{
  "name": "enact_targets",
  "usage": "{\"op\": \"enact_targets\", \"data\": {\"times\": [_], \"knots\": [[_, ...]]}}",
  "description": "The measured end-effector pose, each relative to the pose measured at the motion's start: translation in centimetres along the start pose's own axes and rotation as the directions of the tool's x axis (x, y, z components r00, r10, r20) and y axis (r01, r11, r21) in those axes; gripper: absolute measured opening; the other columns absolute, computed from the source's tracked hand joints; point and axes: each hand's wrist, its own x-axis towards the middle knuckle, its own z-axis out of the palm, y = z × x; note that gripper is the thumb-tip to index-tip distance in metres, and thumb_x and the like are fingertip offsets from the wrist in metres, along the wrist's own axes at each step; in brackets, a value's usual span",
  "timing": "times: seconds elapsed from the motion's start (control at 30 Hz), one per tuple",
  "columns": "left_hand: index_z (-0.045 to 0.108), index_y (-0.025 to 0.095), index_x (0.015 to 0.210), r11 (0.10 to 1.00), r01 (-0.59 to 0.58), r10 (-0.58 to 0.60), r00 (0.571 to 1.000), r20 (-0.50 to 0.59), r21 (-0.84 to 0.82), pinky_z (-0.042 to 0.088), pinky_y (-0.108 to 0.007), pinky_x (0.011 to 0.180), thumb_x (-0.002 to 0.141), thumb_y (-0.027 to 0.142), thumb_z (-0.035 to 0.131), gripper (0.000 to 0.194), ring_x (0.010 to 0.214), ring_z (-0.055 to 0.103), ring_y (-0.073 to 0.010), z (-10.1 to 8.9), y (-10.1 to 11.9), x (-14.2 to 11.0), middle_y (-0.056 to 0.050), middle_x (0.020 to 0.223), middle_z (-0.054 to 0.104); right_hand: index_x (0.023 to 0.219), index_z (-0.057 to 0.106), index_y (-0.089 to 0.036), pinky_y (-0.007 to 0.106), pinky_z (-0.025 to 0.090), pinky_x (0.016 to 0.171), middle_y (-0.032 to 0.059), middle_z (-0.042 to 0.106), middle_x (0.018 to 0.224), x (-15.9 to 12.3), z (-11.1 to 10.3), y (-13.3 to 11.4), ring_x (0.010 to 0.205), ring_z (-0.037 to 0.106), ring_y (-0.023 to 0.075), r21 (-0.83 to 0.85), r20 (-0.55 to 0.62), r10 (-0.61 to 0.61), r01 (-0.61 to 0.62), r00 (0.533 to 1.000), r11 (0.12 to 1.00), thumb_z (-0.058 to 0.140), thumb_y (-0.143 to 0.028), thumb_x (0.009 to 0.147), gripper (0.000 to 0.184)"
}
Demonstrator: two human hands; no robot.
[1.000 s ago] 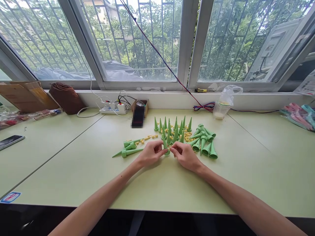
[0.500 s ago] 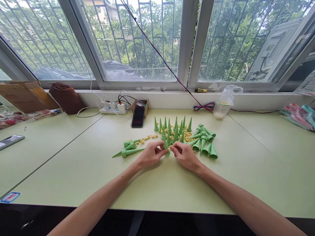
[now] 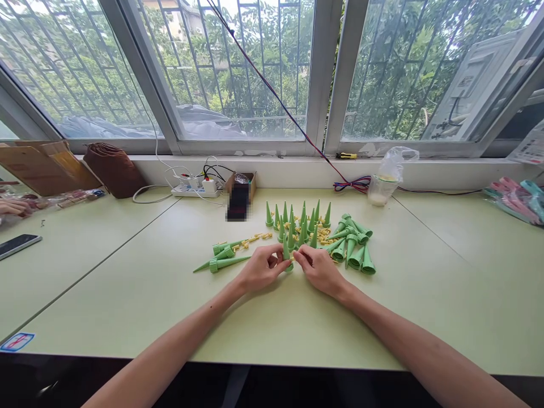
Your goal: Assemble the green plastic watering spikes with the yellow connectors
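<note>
The left hand (image 3: 262,266) pinches a green cone (image 3: 286,249) upright on the bench (image 3: 272,323), and the right hand (image 3: 318,268), at its three o'clock, has thumb and finger closed on a small yellow piece (image 3: 293,259) at the cone's side. More upright green cones (image 3: 318,211) stand just beyond, toward twelve o'clock.

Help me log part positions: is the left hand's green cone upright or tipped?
Upright: the green cone in the left hand has its narrow tip pointing up and collar below.
</note>
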Motion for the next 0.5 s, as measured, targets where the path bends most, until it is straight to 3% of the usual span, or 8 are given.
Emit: {"op": "enact_targets", "data": {"times": [0.2, 0.5], "knots": [[0.051, 0.016, 0.076, 1.000, -0.025, 0.025, 1.000, -0.005, 0.017, 0.022, -0.021, 0.048, 0.089, 0.033, 0.057, 0.022, 0.049, 0.025, -0.0068, 0.12, -0.21, -0.04, 0.008, 0.053, 0.034, 0.066, 0.040, -0.020, 0.024, 0.026, 0.053, -0.0045, 0.041, 0.057, 0.10, -0.01, 0.10, 0.053, 0.032, 0.0108, 0.001, -0.002, -0.002, 0.002, 1.000, 1.000, 0.043, -0.039, 0.099, 0.038], [0.057, 0.015, 0.075, 0.997, -0.051, 0.050, 0.999, -0.015, -0.059, 0.025, -0.021, 0.046, 0.086, 0.039, 0.062, 0.027, 0.049, 0.029, -0.0067, 0.20, -0.32, -0.17, 0.006, 0.056, 0.037, 0.065, 0.042, -0.019, 0.024, 0.026, 0.052, -0.0044, 0.042, 0.057, -0.14, 0.03, -0.15, 0.053, 0.032, 0.0104, 0.024, -0.018, -0.019, 0.019, 1.000, 1.000, 0.044, -0.036, 0.098, 0.037]]}}
